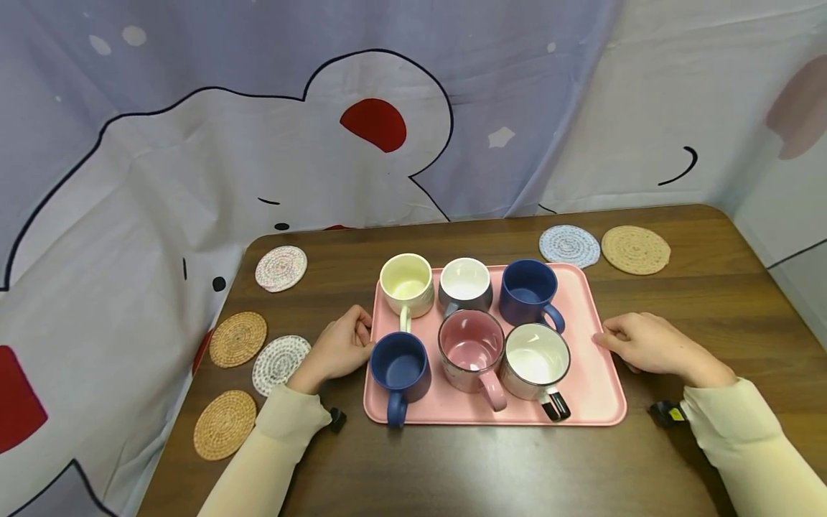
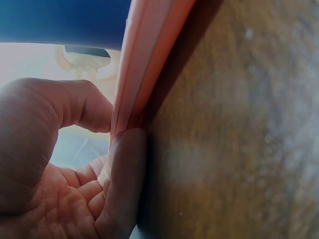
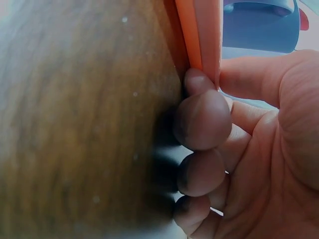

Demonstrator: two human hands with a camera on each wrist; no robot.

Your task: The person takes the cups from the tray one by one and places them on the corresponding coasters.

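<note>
A pink rectangular tray (image 1: 591, 380) bears several mugs. My left hand (image 1: 339, 348) pinches its left rim, thumb on top and fingers curled beneath, as the left wrist view shows. At the opposite end my right hand (image 1: 652, 346) pinches the right rim the same way. In the back row stand a pale yellow mug (image 1: 420, 294), a grey mug with white inside (image 1: 466, 287) and a navy mug (image 1: 517, 305). The front row has another navy mug (image 1: 416, 380), a pink mug (image 1: 461, 373) and a white mug with black handle (image 1: 520, 380). All are upright.
Left of the tray lie a pink-white coaster (image 1: 281, 268), two tan woven coasters (image 1: 237, 339) and a grey-white coaster (image 1: 278, 362), partly near my left wrist. Behind the tray's right end lie a light blue coaster (image 1: 569, 245) and a tan one (image 1: 636, 250). A patterned curtain (image 1: 258, 158) hangs behind the wooden table (image 1: 478, 470).
</note>
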